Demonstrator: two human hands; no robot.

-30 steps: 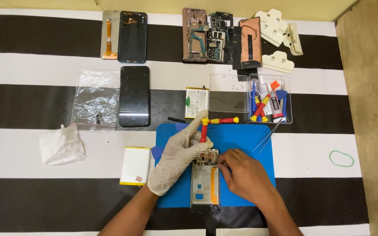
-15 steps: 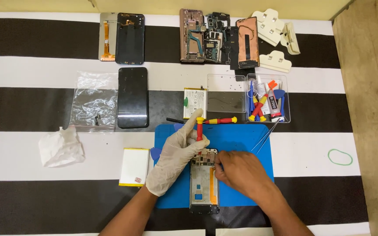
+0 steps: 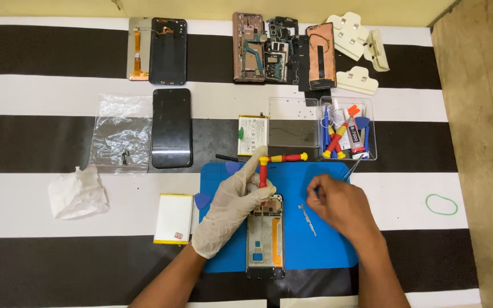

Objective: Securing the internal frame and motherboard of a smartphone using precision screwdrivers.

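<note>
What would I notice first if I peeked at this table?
Probably the bright blue mat near the bottom middle, where a white-gloved left hand holds an opened phone frame while a bare right hand hovers beside it. Next, the bold black and white striped cloth, and the row of taken-apart phones along the top.

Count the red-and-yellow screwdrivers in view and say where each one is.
3: one upright at the gloved left hand, one lying on the blue mat's top edge, one in the clear tray. Others may hide there.
</note>
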